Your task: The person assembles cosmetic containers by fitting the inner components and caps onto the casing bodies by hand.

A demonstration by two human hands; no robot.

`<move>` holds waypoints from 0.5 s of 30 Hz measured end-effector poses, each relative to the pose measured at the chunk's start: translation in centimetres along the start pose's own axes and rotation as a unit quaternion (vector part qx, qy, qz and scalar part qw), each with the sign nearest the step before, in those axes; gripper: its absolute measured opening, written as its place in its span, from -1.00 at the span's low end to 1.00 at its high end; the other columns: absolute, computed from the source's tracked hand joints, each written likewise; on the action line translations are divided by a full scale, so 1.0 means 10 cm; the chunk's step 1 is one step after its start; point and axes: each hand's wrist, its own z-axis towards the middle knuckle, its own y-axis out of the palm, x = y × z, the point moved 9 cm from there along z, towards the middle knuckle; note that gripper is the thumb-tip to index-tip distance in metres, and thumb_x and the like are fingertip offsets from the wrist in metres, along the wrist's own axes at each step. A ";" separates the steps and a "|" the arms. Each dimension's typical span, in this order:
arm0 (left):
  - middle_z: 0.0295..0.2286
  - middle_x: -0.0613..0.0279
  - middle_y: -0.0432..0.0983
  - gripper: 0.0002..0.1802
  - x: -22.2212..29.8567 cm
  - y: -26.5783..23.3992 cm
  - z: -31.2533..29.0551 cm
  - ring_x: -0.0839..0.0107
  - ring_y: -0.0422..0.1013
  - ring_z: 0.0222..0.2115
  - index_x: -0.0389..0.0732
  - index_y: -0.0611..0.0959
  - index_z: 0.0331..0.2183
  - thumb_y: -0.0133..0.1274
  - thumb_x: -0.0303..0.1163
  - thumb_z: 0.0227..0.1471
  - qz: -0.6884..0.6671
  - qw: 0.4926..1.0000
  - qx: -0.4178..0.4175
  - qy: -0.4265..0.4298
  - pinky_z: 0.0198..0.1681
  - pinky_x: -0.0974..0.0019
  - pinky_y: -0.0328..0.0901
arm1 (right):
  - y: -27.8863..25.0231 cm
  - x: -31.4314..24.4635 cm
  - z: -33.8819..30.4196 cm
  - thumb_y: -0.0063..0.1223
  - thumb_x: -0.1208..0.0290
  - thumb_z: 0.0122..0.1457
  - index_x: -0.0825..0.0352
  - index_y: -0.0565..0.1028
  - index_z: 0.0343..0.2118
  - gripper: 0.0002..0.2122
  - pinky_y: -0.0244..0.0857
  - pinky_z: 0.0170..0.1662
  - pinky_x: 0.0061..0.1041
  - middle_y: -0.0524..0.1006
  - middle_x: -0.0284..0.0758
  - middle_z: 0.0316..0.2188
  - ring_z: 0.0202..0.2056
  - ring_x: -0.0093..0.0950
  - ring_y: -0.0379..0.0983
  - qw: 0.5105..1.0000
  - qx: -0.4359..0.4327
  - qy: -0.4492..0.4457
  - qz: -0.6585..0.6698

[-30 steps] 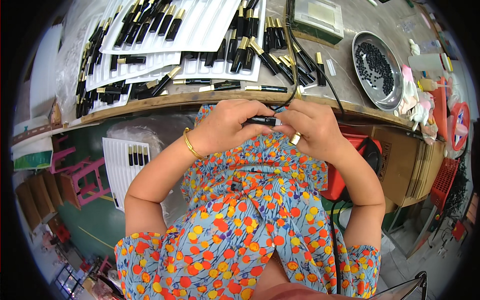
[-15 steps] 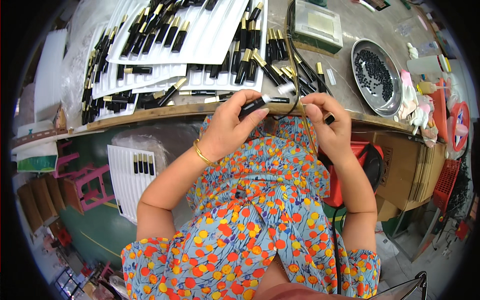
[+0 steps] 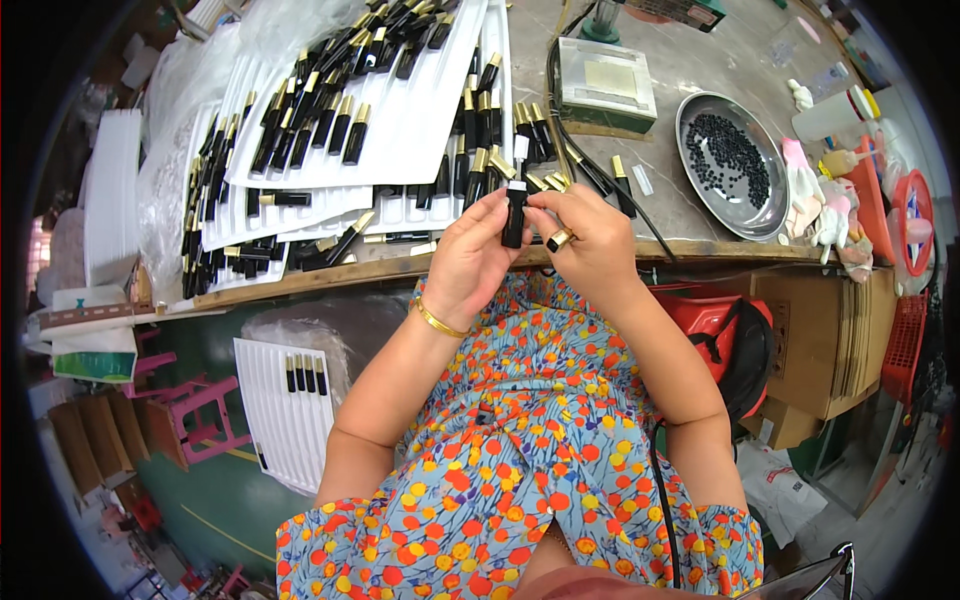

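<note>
In front of my chest, over the table's front edge, I hold a small black cosmetic tube (image 3: 513, 218) upright. My left hand (image 3: 468, 252) is closed around it with fingertips and thumb. A pale neck tops the tube, and a white tip (image 3: 520, 150) shows just above. My right hand (image 3: 590, 235) is closed beside it, thumb and forefinger pinching at the tube's upper side. A black piece with a gold rim (image 3: 560, 240), looking like a cap, is tucked in its curled fingers. Many similar black tubes with gold ends (image 3: 355, 135) lie on white ribbed trays (image 3: 420, 110).
A round metal dish (image 3: 690, 165) of small black pieces stands at right, near gloves (image 3: 830, 215) and bottles (image 3: 830, 115). A clear-topped box (image 3: 605, 85) and a black cable (image 3: 640, 215) lie behind my hands. Below left is another white tray (image 3: 285, 430) with several tubes.
My right hand has moved left to meet the tube. The tube has turned from slanted to upright, and the white tip now lines up above its neck. The view has shifted slightly.
</note>
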 end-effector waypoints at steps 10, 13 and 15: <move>-0.36 0.19 0.44 -0.71 0.09 0.01 0.08 0.49 0.38 -0.39 -0.38 0.40 -0.17 -0.06 -0.48 0.02 0.099 0.993 0.008 0.064 -0.27 0.43 0.31 | 0.06 0.08 0.06 0.09 0.51 -0.07 0.36 0.49 -0.45 -0.90 0.24 -0.55 -0.48 0.44 -0.25 -0.61 -0.58 -0.34 0.39 0.997 -0.052 -0.001 -0.052; -0.36 0.15 0.45 -0.70 0.13 0.03 0.11 0.49 0.40 -0.38 -0.43 0.40 -0.17 -0.05 -0.51 0.01 0.132 0.988 0.001 0.081 -0.31 0.47 0.32 | 0.10 0.13 0.08 0.07 0.51 -0.06 0.36 0.49 -0.42 -0.89 0.26 -0.53 -0.46 0.44 -0.23 -0.61 -0.57 -0.33 0.40 0.994 -0.085 0.013 -0.062; -0.30 0.15 0.44 -0.76 0.16 0.00 0.12 0.47 0.39 -0.30 -0.37 0.44 -0.21 -0.07 -0.54 0.01 0.200 0.976 0.023 0.084 -0.25 0.45 0.32 | 0.13 0.17 0.10 0.06 0.51 -0.05 0.36 0.49 -0.40 -0.88 0.26 -0.51 -0.45 0.44 -0.23 -0.61 -0.57 -0.31 0.40 0.993 -0.100 0.019 -0.064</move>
